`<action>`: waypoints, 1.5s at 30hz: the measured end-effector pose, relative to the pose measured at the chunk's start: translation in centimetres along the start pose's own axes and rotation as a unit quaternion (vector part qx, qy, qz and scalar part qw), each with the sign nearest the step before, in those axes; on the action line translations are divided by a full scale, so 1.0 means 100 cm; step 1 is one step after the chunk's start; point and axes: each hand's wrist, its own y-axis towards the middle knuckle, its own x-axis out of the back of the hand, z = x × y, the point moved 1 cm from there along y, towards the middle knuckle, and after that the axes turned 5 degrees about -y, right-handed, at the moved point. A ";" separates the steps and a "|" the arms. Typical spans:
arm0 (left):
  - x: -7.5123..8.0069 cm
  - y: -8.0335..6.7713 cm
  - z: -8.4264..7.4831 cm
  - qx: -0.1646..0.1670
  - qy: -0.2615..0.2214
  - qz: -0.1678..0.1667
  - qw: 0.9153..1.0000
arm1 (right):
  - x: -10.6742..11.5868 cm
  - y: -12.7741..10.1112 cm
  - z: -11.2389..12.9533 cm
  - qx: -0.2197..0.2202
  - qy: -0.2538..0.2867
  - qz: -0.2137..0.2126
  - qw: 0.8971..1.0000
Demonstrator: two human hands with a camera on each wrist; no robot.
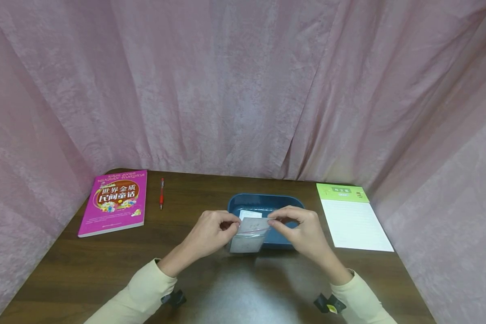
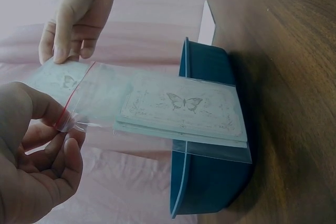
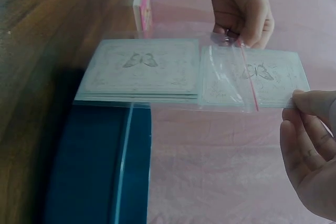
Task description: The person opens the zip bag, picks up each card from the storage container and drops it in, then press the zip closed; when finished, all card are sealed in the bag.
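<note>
On the far left of the counter (image 1: 105, 270) I see a pink book (image 1: 115, 202) lying flat, its cover printed with Chinese characters that read "世界金质民间童话", with a line of Latin letters above them too small for me to read. Just to its right lies a red pen (image 1: 161, 192), its long axis running away from me toward the pink curtain (image 1: 243, 85).

My left hand (image 1: 210, 234) pinches one top corner of a clear zip bag (image 1: 249, 235) between thumb and fingers; my right hand (image 1: 297, 227) pinches the opposite top corner. The bag hangs between them above the near edge of a blue tray (image 1: 263, 202), its red zip line (image 3: 251, 85) at the top and its long axis running up and down, the closed bottom pointing at the counter. Inside sits a stack of pale cards (image 2: 184, 111) printed with a butterfly; one card lies up near the mouth by the zip line. Any lettering on them is too faint to read.

At the right lies a lined pad (image 1: 352, 218) with a green header; its characters are too small to make out.
</note>
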 end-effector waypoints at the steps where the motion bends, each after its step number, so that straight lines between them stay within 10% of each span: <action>1: 0.000 0.000 0.000 0.000 0.000 0.000 1.000 | -0.001 -0.001 0.000 0.003 -0.001 -0.001 1.000; 45: 0.005 -0.003 -0.001 -0.003 0.003 -0.003 1.000 | -0.013 0.001 -0.015 -0.025 0.008 0.018 0.999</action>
